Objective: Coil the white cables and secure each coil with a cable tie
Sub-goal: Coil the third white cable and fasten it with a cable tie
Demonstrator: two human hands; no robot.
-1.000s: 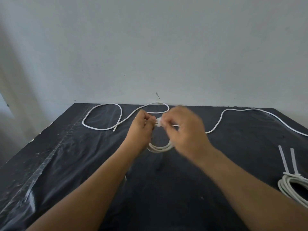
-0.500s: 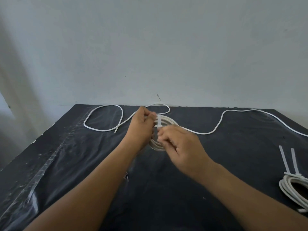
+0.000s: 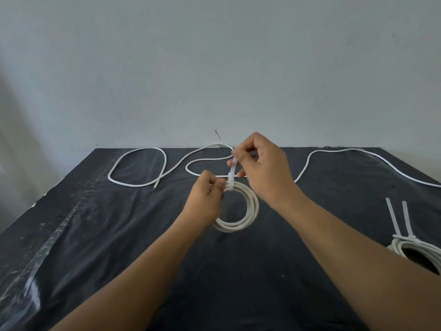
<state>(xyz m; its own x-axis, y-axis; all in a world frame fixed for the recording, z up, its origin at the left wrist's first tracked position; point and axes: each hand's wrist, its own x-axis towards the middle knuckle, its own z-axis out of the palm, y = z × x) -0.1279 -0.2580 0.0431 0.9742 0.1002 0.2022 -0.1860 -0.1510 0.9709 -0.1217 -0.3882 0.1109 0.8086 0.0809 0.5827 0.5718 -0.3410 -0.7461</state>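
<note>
A small coil of white cable (image 3: pixel 248 216) lies at the middle of the black table (image 3: pixel 119 235). A translucent cable tie (image 3: pixel 232 172) wraps the coil's far side, its tail standing upward. My left hand (image 3: pixel 206 199) pinches the coil right beside the tie. My right hand (image 3: pixel 262 168) grips the tie's tail between thumb and fingers, above the coil. A loose white cable (image 3: pixel 143 168) loops across the table's far left, and another loose white cable (image 3: pixel 358 161) runs off to the right.
Partly cut off at the right edge, a tied cable coil (image 3: pixel 420 249) rests with two tie tails (image 3: pixel 398 218) pointing away from me. A grey wall (image 3: pixel 214 68) rises directly behind the table. A shiny tape strip (image 3: pixel 59 235) runs down the table's left side.
My right hand has risen from the near side of the coil to above it, drawing the tie's tail upward. The coil now shows in full. My left hand stays on it.
</note>
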